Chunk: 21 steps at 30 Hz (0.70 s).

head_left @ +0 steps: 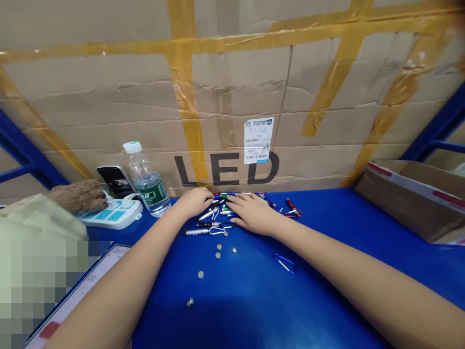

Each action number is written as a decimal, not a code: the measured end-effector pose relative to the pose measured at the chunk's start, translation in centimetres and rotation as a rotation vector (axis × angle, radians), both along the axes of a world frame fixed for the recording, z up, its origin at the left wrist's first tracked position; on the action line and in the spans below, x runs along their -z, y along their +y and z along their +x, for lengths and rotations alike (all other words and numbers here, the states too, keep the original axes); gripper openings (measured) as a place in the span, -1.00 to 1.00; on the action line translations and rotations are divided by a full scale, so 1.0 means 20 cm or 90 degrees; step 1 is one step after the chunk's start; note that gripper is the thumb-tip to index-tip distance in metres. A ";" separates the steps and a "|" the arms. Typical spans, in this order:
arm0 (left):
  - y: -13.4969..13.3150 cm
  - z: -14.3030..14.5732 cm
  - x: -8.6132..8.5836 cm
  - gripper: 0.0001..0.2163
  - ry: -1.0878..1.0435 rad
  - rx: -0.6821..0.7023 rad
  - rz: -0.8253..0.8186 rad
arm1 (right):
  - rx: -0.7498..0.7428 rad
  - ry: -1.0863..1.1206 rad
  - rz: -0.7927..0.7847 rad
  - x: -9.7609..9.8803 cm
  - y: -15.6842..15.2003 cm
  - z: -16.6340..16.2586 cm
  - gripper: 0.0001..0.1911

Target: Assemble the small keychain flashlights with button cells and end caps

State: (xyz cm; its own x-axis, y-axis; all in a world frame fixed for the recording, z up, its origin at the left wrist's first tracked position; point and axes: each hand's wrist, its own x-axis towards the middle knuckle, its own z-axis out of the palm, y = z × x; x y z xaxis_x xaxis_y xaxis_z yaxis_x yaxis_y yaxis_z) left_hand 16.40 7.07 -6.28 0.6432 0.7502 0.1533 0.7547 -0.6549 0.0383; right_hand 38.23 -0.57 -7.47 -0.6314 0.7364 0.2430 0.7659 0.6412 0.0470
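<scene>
Head view, blue tabletop [250,305], cardboard [127,106] behind, left hand [195,201], right hand [256,214] over metallic tubes [196,232], can't tell if gripping

A green-labelled water bottle [153,190] stands beside a white power strip [115,216]. Behind them, taped cardboard [123,111] bears black letters [218,169] reading "LED."

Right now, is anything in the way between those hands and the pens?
Nothing that I can see. The left hand and right hand are right at the pens. The bottle is off to the left, and the blue clip lies on the near side, out of the way.
</scene>
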 end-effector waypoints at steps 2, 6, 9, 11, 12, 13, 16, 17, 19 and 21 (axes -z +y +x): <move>0.00 0.01 -0.01 -0.72 -0.011 -0.004 0.030 | -0.011 0.009 0.016 0.01 0.02 0.02 -0.66; 0.05 0.09 -0.03 -0.73 -0.046 0.039 0.038 | -0.023 0.014 0.002 -0.04 0.03 0.07 -0.78; 0.10 0.19 -0.04 -0.74 0.014 0.053 0.039 | -0.031 0.012 -0.039 -0.07 0.04 0.09 -0.84; 0.12 0.25 -0.04 -0.76 0.060 0.037 0.051 | -0.031 0.026 -0.073 -0.07 0.05 0.12 -0.83; 0.12 0.27 -0.04 -0.77 0.076 0.025 0.059 | -0.028 0.034 -0.087 -0.07 0.05 0.13 -0.82; 0.11 0.29 -0.04 -0.78 0.088 0.016 0.067 | -0.024 0.041 -0.100 -0.07 0.06 0.14 -0.80; 0.09 0.33 -0.05 -0.78 0.114 -0.007 0.077 | -0.010 0.052 -0.139 -0.07 0.08 0.17 -0.76; 0.08 0.34 -0.06 -0.79 0.119 -0.017 0.073 | -0.008 0.055 -0.152 -0.08 0.08 0.18 -0.76; 0.07 0.36 -0.08 -0.83 0.124 -0.036 0.054 | -0.003 0.067 -0.169 -0.10 0.08 0.20 -0.78; 0.07 0.36 -0.09 -0.88 0.122 -0.044 0.028 | 0.015 0.084 -0.165 -0.13 0.08 0.22 -0.81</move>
